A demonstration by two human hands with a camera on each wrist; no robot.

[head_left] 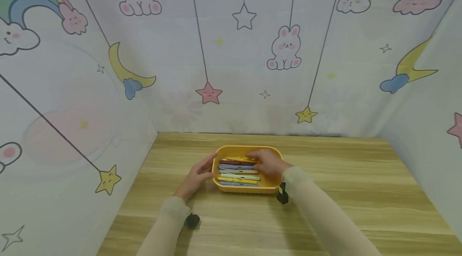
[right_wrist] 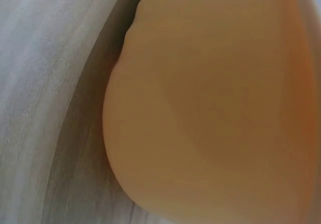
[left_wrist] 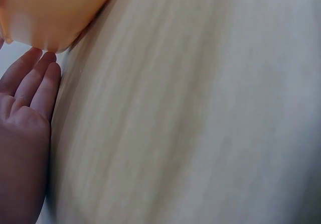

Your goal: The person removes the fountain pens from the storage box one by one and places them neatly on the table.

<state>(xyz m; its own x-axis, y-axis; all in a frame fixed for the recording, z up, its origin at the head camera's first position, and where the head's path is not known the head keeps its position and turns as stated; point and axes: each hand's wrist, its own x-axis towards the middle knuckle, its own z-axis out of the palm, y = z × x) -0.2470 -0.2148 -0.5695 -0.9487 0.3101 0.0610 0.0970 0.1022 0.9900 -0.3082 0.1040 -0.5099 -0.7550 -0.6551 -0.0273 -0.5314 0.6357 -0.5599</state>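
A yellow plastic basket (head_left: 247, 189) sits on the table with several pens lying side by side in it. At its left end is my left hand (head_left: 194, 176), its fingers fairly straight along the outer wall. The left wrist view shows the fingers (left_wrist: 46, 86) reaching up to the basket's underside (left_wrist: 60, 18). My right hand (head_left: 270, 162) reaches inside over the pens' right ends, thumb and forefinger apart. A yellow pen (head_left: 238, 159) and a dark red pen (head_left: 232, 163) lie by its fingertips. In the right wrist view the basket's wall (right_wrist: 210, 113) hides the hand.
The wood-grain table (head_left: 231, 224) extends around the basket. White cloth walls (head_left: 173, 59) printed with rabbits, stars and rainbows stand at the back and both sides. Dark wrist devices are strapped near both sleeves.
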